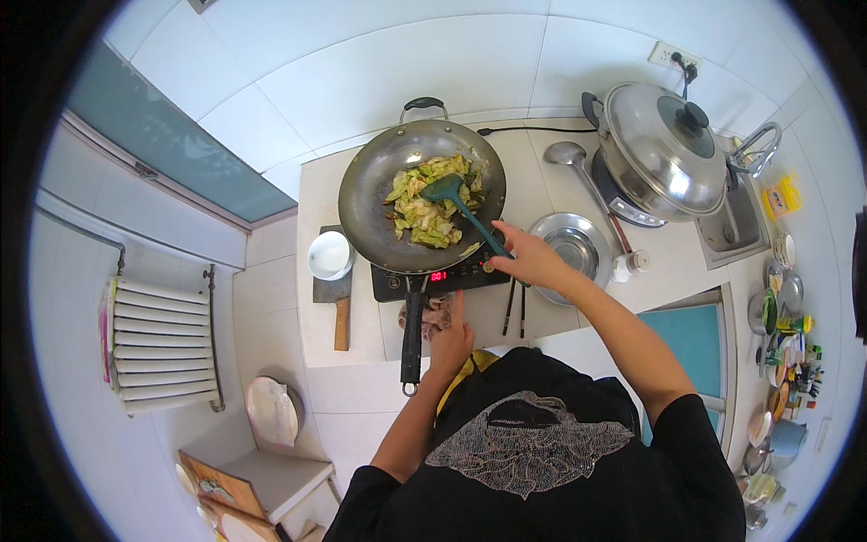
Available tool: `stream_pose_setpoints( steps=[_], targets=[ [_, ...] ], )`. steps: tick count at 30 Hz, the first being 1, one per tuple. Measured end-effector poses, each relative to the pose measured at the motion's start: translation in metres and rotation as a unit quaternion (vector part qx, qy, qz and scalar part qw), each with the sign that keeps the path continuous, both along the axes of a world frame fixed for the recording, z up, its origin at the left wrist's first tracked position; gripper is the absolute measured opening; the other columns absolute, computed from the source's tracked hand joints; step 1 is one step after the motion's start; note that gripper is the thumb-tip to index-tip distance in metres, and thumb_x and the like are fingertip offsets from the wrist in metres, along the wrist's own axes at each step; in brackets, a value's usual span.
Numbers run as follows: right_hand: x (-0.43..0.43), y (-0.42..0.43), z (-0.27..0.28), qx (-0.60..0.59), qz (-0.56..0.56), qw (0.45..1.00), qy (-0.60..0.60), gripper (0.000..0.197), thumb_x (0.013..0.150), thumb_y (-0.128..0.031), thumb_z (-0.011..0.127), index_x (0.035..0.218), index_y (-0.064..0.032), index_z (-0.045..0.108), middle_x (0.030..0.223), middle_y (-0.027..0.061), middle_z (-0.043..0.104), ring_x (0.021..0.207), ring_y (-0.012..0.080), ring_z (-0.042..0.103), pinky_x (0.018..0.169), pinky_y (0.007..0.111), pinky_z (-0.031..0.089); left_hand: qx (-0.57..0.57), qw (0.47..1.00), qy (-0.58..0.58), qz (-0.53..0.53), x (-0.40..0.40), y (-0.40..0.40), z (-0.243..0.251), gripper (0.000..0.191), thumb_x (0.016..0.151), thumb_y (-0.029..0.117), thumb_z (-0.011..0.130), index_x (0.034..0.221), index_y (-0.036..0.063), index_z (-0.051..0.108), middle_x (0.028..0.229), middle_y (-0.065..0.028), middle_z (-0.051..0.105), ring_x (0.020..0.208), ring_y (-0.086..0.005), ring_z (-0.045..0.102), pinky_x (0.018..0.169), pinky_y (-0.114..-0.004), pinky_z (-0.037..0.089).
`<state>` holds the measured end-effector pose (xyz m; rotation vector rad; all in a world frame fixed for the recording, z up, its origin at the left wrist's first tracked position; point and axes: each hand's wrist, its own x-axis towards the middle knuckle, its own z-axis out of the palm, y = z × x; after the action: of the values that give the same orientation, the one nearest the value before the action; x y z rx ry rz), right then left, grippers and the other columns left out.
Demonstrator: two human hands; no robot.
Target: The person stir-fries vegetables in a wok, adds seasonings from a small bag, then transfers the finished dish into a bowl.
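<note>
My left hand (452, 342) extends its index finger to the front edge of a black induction cooktop (396, 286) with a lit red display; the other fingers are curled and hold nothing. A wok (369, 203) on the cooktop holds chopped cooked cabbage (423, 213). In it lies a dark green spatula (443, 190), its handle slanting over the near-right rim. My right hand (532, 257) is spread at the handle's end, thumb and index finger apart on either side. The wok's black handle (411, 339) points toward me, partly covering raw meat (435, 315).
Left stands a white bowl (330, 256) on a cleaver (342, 318). Right are chopsticks (522, 311), a metal basin (576, 247), a ladle (565, 154), a shaker jar (637, 261) and a lidded steel pot (653, 149). Beyond is a sink (735, 223). A power cord (535, 129) runs along the wall.
</note>
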<state>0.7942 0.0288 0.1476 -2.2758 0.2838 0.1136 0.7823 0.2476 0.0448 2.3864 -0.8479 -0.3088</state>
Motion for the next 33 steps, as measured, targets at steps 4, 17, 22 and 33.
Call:
stream_pose_setpoints(
  steps=[4,17,22,33],
  targets=[
    [0.015,0.015,0.037,-0.246,0.052,0.968,0.025,0.045,0.076,-0.014,0.052,0.117,-0.0024,0.038,0.087,0.0164,0.057,0.081,0.0331,0.058,0.068,0.041,0.047,-0.034,0.997,-0.013,0.061,-0.005,0.041,-0.010,0.050,0.080,0.010,0.048,0.127,0.0077,0.031,0.068,-0.0174,0.058,0.056,-0.0300,0.056,0.046,-0.039,0.043],
    [0.114,-0.037,0.096,-0.164,0.086,0.968,0.172,0.021,0.078,-0.017,0.045,0.079,-0.0050,0.062,0.063,0.0123,0.060,0.052,0.0208,0.058,0.051,0.033,0.047,-0.411,0.680,0.558,0.242,0.021,0.082,0.072,0.045,0.089,0.040,0.040,0.115,0.0035,0.045,0.066,-0.0067,0.055,0.054,-0.0132,0.054,0.049,-0.024,0.044],
    [0.063,-0.001,0.103,-0.317,0.063,0.945,0.057,0.019,0.078,-0.022,0.052,0.084,-0.0094,0.065,0.076,0.0125,0.063,0.074,0.0274,0.061,0.065,0.038,0.048,-0.440,0.665,0.591,0.128,0.027,0.077,0.091,0.050,0.086,0.032,0.050,0.123,0.0031,0.033,0.076,-0.0100,0.056,0.055,-0.0166,0.057,0.050,-0.027,0.048],
    [0.082,0.016,0.093,-0.090,0.094,0.976,0.172,0.019,0.078,-0.021,0.055,0.088,-0.0081,0.065,0.063,0.0082,0.059,0.055,0.0194,0.056,0.056,0.033,0.046,-0.346,0.673,0.648,0.088,0.050,0.055,0.086,0.025,0.081,0.013,0.050,0.103,0.0066,0.040,0.066,-0.0052,0.049,0.044,-0.0136,0.050,0.040,-0.025,0.043]
  ],
)
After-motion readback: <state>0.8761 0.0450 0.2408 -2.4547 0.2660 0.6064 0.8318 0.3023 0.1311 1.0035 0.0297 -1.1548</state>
